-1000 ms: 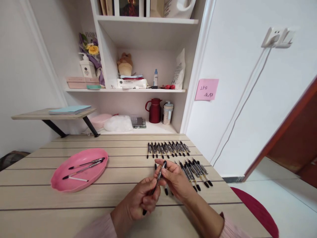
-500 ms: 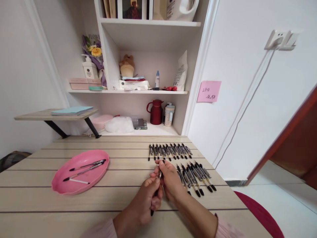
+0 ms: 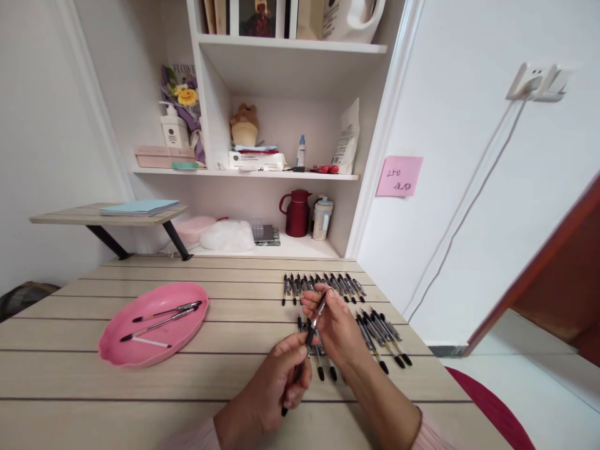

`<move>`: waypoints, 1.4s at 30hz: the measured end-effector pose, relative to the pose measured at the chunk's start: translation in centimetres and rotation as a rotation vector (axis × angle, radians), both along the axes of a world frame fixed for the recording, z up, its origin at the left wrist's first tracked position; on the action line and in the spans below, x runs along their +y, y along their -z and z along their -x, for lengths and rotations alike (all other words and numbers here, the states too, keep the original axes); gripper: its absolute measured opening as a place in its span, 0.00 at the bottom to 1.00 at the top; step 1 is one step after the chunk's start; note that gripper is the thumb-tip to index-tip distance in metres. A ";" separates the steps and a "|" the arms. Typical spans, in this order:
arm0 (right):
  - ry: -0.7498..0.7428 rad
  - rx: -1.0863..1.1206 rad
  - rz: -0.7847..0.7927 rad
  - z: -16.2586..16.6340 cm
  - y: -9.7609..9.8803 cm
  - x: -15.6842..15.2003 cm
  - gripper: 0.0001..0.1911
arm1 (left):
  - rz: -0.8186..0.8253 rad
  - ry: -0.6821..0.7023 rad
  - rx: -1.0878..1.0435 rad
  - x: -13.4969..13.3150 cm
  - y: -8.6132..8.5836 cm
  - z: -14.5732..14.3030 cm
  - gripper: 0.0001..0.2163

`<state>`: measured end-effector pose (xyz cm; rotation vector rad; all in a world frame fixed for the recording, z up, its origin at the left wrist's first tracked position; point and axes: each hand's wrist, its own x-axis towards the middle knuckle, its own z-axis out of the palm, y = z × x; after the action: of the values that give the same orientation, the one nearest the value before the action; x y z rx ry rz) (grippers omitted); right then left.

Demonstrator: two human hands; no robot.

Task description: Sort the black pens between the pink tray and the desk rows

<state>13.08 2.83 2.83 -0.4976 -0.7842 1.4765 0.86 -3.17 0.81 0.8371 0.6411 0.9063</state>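
Note:
Over the front of the table, my left hand [image 3: 281,372] is closed around a black pen [image 3: 315,320], whose dark lower end sticks out below my fist. The pen slants up to the right, towards my right hand [image 3: 341,328]. There, my thumb presses its upper end against my partly curled fingers. Behind my right hand lies a near row of black-capped clear pens [image 3: 380,331], part of it hidden by the hand and wrist. Farther back is another row of similar pens [image 3: 293,286], side by side, with my fingertips overlapping its front.
A pink oval tray [image 3: 109,347] at the left holds two pens and a thin white stick. A small raised shelf [image 3: 70,215] with a blue notebook [image 3: 138,207] stands at the back left. Behind the table, a red jug [image 3: 297,215] and a tumbler [image 3: 322,219] stand in the cabinet.
My right hand has moved slightly up and right, its fingers looser, showing more of the pen. Pens of the near row once hidden behind it now show to its left.

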 end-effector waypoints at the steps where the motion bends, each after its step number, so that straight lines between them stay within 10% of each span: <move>1: 0.036 -0.007 -0.002 -0.4 -0.1 0.3 0.19 | -0.016 -0.016 0.010 0.0 0.0 0.0 0.15; 6: 0.179 -0.296 0.055 -1.8 -0.4 1.1 0.18 | -0.041 -0.213 0.044 0.3 -0.2 0.6 0.15; 12: -0.058 -0.676 0.052 -1.0 -0.5 1.5 0.13 | -0.017 -0.571 0.066 1.1 -0.7 2.4 0.15; 21: -0.052 -1.652 -0.179 2.1 0.8 3.7 0.07 | -0.040 -0.634 0.098 1.0 -0.5 3.1 0.17; 42: 0.039 -1.958 -0.382 -0.3 -0.3 1.6 0.07 | 0.027 -0.609 0.118 1.2 -0.6 2.7 0.18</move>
<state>13.37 4.39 3.09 -1.6311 -2.4018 0.3091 -1.88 -1.97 1.39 0.6807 1.0388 1.3975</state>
